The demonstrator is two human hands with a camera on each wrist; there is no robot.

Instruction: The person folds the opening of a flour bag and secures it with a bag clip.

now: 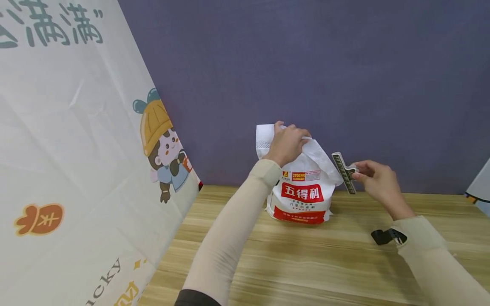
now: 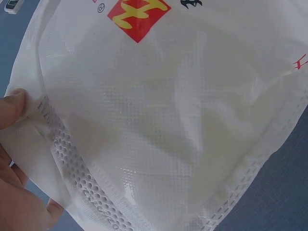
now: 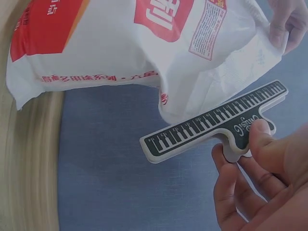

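A white woven flour bag (image 1: 302, 199) with red printed panels stands upright on the wooden table. My left hand (image 1: 287, 144) grips its gathered, folded-over top. In the left wrist view the bag's white cloth (image 2: 144, 106) fills most of the picture, and the thumb and fingers (image 2: 14, 108) hold its edge. Just right of the bag, my right hand (image 1: 377, 180) pinches the handles of a long clip (image 1: 344, 173) with a piano-key print. The clip (image 3: 216, 120) lies close beside the bag's upper side in the right wrist view; whether they touch, I cannot tell.
Wood-grain tabletop (image 1: 306, 263) spreads under the bag. A dark blue-grey wall (image 1: 325, 63) rises right behind it. To the left hangs a white sheet (image 1: 76, 148) with cartoon prints. A white object (image 1: 480, 187) shows at the right edge.
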